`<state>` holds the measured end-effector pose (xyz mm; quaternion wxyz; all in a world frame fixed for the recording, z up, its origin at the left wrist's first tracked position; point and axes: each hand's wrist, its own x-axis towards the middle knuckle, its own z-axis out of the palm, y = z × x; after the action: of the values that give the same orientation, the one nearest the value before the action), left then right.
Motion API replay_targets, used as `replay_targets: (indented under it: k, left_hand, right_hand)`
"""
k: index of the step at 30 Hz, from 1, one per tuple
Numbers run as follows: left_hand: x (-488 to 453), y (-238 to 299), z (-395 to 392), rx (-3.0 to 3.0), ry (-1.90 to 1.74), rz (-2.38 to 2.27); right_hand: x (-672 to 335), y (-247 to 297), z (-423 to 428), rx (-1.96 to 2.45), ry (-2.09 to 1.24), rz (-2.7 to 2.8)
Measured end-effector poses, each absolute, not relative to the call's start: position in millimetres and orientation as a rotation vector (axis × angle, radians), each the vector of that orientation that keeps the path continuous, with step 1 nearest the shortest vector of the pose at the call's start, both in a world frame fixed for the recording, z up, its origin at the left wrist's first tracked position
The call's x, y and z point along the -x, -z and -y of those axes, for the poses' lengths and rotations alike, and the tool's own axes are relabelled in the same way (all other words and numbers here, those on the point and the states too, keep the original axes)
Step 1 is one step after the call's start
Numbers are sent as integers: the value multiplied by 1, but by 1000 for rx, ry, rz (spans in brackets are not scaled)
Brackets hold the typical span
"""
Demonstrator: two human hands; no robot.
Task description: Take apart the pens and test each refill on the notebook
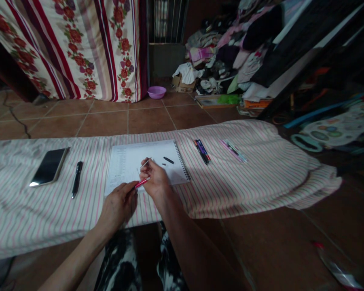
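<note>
My left hand (117, 203) is closed on the lower end of a red pen barrel (142, 182), at the near edge of a spiral notebook (130, 157). The barrel's other end reaches the palm of my right hand (157, 176). Between its thumb and fingers my right hand pinches a thin light stick that looks like a pen refill (144, 163). On the white page, just beyond my right hand, lie a black pen part (168, 160) and a tiny dark piece (164, 164).
A striped cloth (230, 190) covers the low table. Left of the notebook lie a black pen (77, 180) and a phone (49, 166). Dark pens (202, 152) and pastel pens (234, 150) lie to its right. A purple basin (157, 92) stands on the floor.
</note>
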<state>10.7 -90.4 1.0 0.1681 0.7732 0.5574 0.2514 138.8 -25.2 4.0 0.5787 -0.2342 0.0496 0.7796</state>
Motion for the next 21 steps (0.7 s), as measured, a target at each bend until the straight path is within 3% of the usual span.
replay_targets:
  k: [21]
  left_hand:
    - [-9, 2, 90, -2386, -779, -1639]
  right_hand:
    - [-139, -9, 25, 512, -1818, -146]
